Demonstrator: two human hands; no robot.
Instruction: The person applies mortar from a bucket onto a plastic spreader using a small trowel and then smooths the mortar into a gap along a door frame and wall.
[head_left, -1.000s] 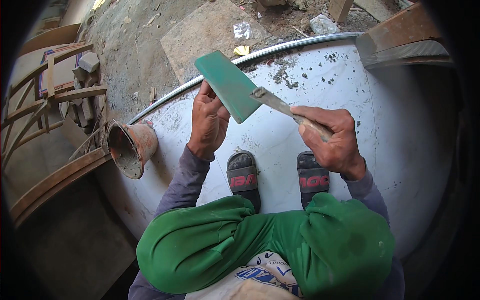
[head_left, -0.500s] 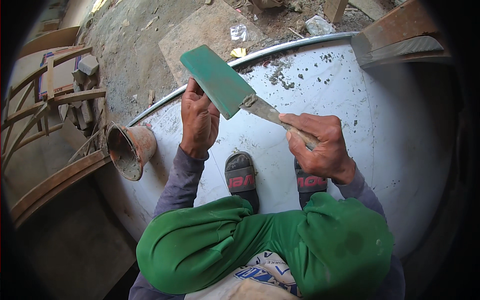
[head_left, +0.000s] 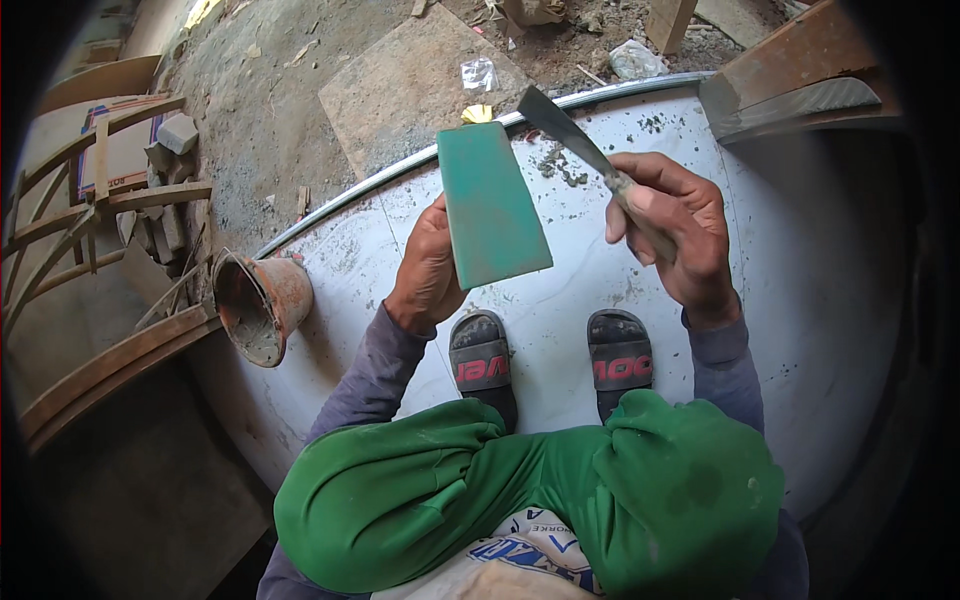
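Note:
My left hand (head_left: 425, 265) is closed on a flat green plastering float (head_left: 490, 205), its broad green face toward me. The fingers behind it are hidden, and so is any handle there. In my right hand (head_left: 685, 235) is a putty knife (head_left: 575, 130), gripped by its worn handle. Its blade points up and to the left, apart from the float's upper right edge. Both tools are above the white floor slab (head_left: 540, 345), beyond my sandalled feet. Bits of grey mortar (head_left: 560, 165) lie on the slab past the tools.
A mortar-stained bucket (head_left: 285, 290) lies tilted at the left, beside curved wooden framing (head_left: 110, 205). A metal edge strip (head_left: 350, 185) bounds the slab's far side. Beyond it are dirt ground, a square board (head_left: 400, 85) and litter. A wooden piece (head_left: 790, 70) stands at the far right.
The putty knife has come off the float's end and moved up and right, its blade now looking clean of the mortar lump. The float has turned more upright and shifted right.

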